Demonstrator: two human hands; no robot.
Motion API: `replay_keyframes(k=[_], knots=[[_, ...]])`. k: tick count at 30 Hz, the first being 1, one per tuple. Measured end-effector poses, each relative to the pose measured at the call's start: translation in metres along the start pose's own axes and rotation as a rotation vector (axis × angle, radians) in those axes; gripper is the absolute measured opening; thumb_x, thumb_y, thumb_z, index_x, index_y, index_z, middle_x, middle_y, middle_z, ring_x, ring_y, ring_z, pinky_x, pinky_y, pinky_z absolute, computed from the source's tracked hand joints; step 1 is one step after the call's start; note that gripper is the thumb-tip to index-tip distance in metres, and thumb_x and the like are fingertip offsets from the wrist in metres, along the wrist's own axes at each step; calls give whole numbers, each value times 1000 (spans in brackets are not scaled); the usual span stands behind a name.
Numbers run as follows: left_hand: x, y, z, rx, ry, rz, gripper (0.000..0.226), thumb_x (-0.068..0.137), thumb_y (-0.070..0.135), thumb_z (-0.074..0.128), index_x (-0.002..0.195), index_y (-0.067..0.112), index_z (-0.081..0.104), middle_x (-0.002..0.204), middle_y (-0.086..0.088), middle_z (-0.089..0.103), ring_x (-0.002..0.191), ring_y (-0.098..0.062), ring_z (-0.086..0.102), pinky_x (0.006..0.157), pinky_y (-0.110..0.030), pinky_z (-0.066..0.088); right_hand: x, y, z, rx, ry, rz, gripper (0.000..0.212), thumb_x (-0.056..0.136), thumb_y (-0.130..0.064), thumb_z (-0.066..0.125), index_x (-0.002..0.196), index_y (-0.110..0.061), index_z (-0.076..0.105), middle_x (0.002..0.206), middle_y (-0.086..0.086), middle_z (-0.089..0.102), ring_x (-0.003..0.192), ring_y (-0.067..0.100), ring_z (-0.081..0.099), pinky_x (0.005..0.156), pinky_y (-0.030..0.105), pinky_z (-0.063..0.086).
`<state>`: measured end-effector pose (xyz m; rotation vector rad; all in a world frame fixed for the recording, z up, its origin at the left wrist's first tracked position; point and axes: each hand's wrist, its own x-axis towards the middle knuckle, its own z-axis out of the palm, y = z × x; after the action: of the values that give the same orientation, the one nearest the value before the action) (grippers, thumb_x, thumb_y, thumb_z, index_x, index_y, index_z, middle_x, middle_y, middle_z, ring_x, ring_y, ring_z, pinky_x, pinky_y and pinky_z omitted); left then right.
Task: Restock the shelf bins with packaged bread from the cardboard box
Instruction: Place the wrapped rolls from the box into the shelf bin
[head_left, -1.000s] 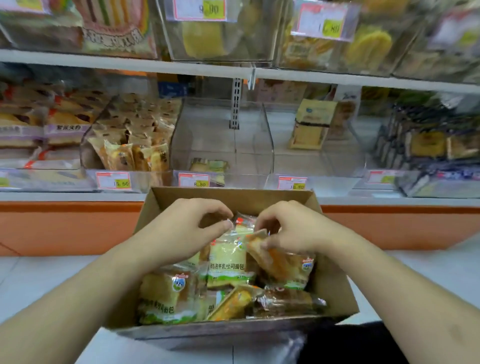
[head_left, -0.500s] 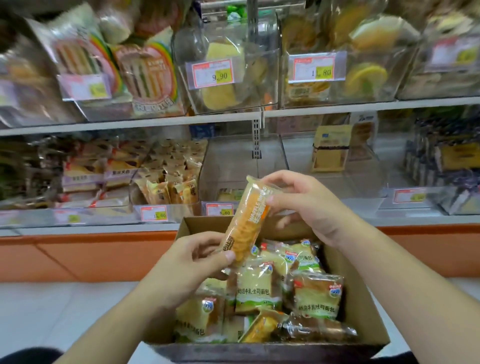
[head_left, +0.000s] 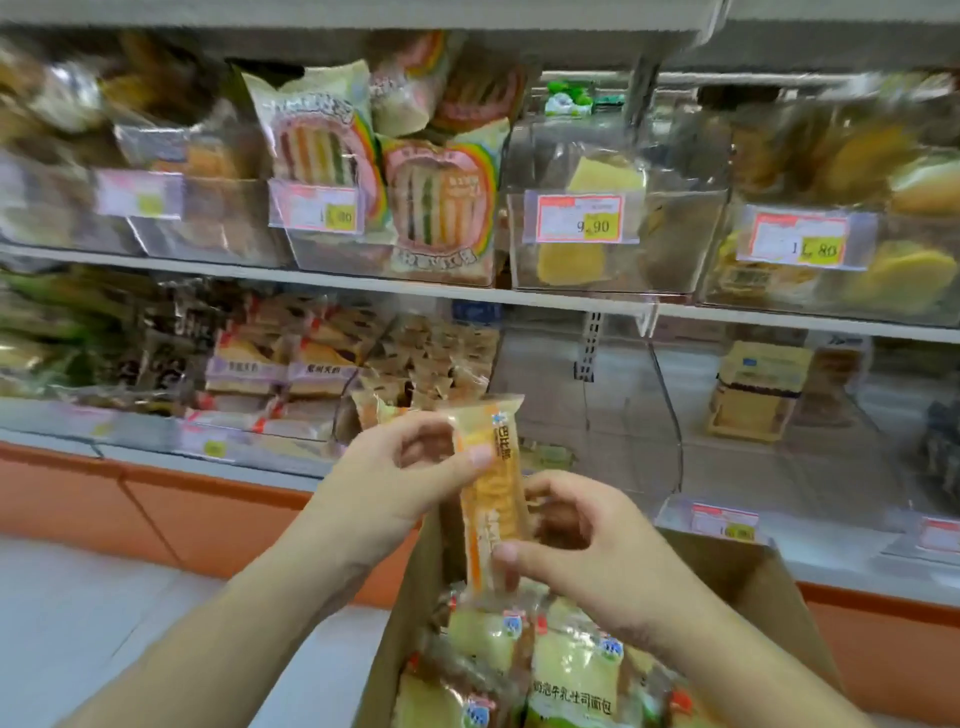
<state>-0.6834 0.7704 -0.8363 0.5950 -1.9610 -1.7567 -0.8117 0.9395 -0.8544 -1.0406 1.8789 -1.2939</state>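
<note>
Two hands hold one long bread pack (head_left: 491, 488) up over the open cardboard box (head_left: 748, 587). The pack stands almost straight up, with its yellow and orange wrapper facing us. The left hand (head_left: 400, 483) pinches the pack near its top, with the thumb pressed on the front. The right hand (head_left: 582, 545) pinches the pack near its bottom, with the thumb on the front and the other fingers curled behind it. More bread packs (head_left: 566, 670) lie in the box just under the held one, and they fill it close to the top. Behind the hands is the lower shelf (head_left: 831, 561) with see-through bins. The clear bin (head_left: 623, 415) right behind the held pack looks nearly bare. The bin to its left is full of small brown packs (head_left: 441, 358). The bin to its right has a yellow box (head_left: 753, 389) at the back. On the upper shelf (head_left: 363, 283) a bin near the middle holds rainbow sandwich packs (head_left: 436, 202), and beside it a price tag (head_left: 579, 218) reads 9.90.
</note>
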Motion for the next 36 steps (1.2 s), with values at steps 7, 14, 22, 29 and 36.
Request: replay_keyframes(k=[7, 14, 22, 29, 36], knots=[[55, 1, -76, 294, 132, 146, 21, 85, 23, 84, 105, 28, 79, 98, 8, 79, 93, -10, 75, 83, -39, 65, 101, -26, 34, -106, 96, -137, 34, 94, -17, 77, 120, -37, 67, 109, -16, 76, 105, 3, 71, 88, 26, 61], [102, -45, -136, 388, 374, 198, 38, 84, 25, 86, 119, 28, 70, 104, 12, 77, 98, -5, 72, 94, -40, 60, 200, -41, 72, -447, 137, -230, 49, 96, -16, 73, 138, -36, 56, 120, -18, 65, 110, 3, 63, 91, 23, 55], [120, -64, -151, 425, 377, 199, 33, 85, 24, 84, 115, 27, 69, 104, 10, 75, 102, -11, 70, 98, -43, 56, 231, -5, 98, -897, 102, -226, 56, 87, -26, 82, 137, -36, 59, 120, -6, 66, 111, 19, 62, 91, 40, 60], [119, -72, -152, 495, 354, 190, 37, 83, 35, 83, 114, 38, 63, 108, 17, 73, 105, -11, 69, 97, -46, 56, 221, 4, 84, -934, 153, -233, 44, 89, -22, 81, 127, -35, 63, 114, -9, 61, 104, 14, 61, 90, 34, 59], [121, -97, -134, 469, 292, 92, 44, 81, 33, 79, 119, 44, 58, 107, 17, 73, 101, -12, 71, 94, -45, 58, 217, -10, 74, -756, 137, -231, 57, 88, -17, 80, 137, -34, 56, 116, -14, 65, 109, 10, 62, 91, 32, 59]])
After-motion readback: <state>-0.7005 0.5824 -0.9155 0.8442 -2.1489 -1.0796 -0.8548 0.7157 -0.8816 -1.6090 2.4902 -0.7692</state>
